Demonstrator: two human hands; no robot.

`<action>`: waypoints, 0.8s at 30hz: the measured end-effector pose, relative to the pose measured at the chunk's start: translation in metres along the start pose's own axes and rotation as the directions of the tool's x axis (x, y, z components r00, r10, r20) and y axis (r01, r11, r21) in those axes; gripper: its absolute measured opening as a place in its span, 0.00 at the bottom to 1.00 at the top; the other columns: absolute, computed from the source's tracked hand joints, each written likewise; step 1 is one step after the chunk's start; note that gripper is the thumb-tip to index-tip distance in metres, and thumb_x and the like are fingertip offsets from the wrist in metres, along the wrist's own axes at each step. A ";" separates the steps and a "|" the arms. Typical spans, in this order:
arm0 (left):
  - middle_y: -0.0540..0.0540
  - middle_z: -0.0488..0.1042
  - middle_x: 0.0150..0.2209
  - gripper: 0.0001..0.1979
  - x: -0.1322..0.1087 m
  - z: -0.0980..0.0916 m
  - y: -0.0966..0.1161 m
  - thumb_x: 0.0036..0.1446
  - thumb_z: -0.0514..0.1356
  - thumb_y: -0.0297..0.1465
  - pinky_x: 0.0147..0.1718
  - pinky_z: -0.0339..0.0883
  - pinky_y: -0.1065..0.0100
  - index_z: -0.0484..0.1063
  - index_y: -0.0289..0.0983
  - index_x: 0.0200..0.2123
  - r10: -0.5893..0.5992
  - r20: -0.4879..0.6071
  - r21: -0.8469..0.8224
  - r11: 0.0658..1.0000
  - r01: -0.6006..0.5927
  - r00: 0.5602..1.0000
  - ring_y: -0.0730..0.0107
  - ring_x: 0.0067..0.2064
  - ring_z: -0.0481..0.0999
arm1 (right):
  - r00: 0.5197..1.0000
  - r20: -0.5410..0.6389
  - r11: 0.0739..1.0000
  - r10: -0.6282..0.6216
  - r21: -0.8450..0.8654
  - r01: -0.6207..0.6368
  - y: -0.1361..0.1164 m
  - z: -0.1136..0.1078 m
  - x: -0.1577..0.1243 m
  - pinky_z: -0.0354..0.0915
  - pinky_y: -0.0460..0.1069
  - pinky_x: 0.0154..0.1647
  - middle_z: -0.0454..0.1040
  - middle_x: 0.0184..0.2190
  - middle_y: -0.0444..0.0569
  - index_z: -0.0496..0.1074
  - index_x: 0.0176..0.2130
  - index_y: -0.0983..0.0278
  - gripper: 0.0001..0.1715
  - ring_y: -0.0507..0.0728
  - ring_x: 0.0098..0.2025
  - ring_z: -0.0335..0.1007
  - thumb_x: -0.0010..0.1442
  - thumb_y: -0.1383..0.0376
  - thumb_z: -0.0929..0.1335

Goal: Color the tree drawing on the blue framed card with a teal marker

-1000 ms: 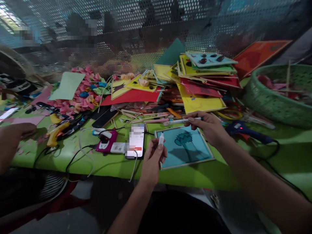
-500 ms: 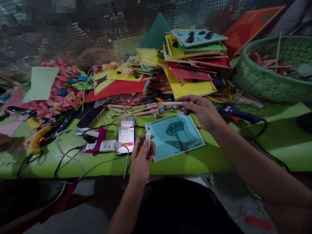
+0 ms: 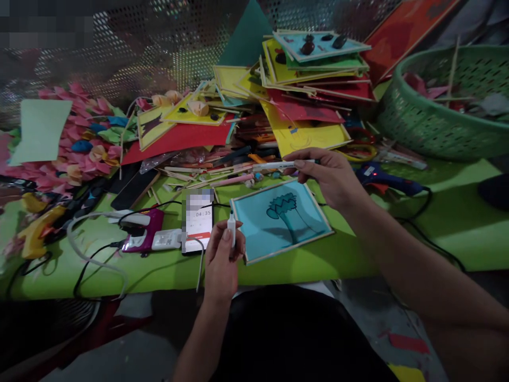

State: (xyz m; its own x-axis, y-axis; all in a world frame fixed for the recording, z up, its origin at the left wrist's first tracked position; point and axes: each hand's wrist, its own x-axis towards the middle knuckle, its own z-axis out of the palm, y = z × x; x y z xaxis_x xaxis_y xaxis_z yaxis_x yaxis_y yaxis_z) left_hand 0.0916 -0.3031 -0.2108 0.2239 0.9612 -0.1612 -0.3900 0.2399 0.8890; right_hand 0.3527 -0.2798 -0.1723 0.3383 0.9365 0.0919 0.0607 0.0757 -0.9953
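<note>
My left hand is closed around a white marker, held upright with its dark tip pointing up. Between the thumb and fingers of my right hand is a second white marker, lying level and pointing left. Below my right hand lies a blue picture card with a pale stick frame. On the card a plant-like shape is drawn in dark outline with teal colouring. My left hand is just beside the card's left edge.
A phone and a magenta power adapter with cables lie to the left. Behind are a stack of framed cards, loose sticks and pink paper pieces. A blue glue gun and green basket stand right.
The view has shifted, so most things sit a little further left. Both hands keep hold of their markers, and the card lies as before.
</note>
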 end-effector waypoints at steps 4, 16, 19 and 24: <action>0.54 0.66 0.22 0.15 0.000 0.001 0.000 0.58 0.70 0.45 0.23 0.54 0.75 0.78 0.40 0.38 -0.011 -0.022 0.010 1.000 0.011 1.000 0.77 0.24 0.61 | 0.999 0.015 0.996 0.039 -0.084 -0.038 -0.001 -0.001 0.000 0.65 0.50 0.32 0.81 0.32 0.49 0.84 0.38 0.61 0.12 0.55 0.32 0.71 0.55 0.58 0.75; 0.52 0.70 0.25 0.16 -0.002 0.002 0.000 0.60 0.69 0.44 0.24 0.54 0.74 0.78 0.38 0.43 -0.057 0.017 0.045 0.997 0.056 0.998 0.77 0.26 0.62 | 0.950 0.309 0.910 0.039 -0.404 0.093 0.015 -0.006 0.003 0.68 0.56 0.40 0.83 0.33 0.49 0.84 0.35 0.57 0.11 0.63 0.37 0.77 0.56 0.54 0.74; 0.51 0.71 0.26 0.17 -0.003 0.002 0.000 0.60 0.69 0.45 0.24 0.55 0.74 0.77 0.38 0.44 -0.068 0.024 0.074 0.995 0.066 0.997 0.76 0.26 0.64 | 0.930 0.288 0.758 -0.230 -0.546 0.356 0.011 -0.002 -0.002 0.65 0.63 0.55 0.84 0.43 0.50 0.84 0.38 0.54 0.07 0.69 0.50 0.76 0.58 0.58 0.74; 0.51 0.74 0.28 0.18 -0.002 0.005 -0.002 0.60 0.69 0.45 0.28 0.61 0.72 0.75 0.38 0.43 -0.032 0.042 0.100 0.995 0.027 0.999 0.75 0.27 0.68 | 0.870 0.384 0.738 -0.308 -0.481 0.473 -0.004 0.013 -0.020 0.67 0.61 0.52 0.84 0.42 0.49 0.82 0.41 0.53 0.08 0.67 0.49 0.76 0.64 0.59 0.71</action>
State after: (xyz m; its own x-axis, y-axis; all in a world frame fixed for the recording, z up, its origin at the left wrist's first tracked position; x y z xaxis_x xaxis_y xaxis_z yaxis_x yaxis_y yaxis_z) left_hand 0.0967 -0.3060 -0.2105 0.2730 0.9466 -0.1714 -0.2921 0.2513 0.9228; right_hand 0.3340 -0.2941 -0.1707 -0.0851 0.9233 0.3745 0.6563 0.3348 -0.6762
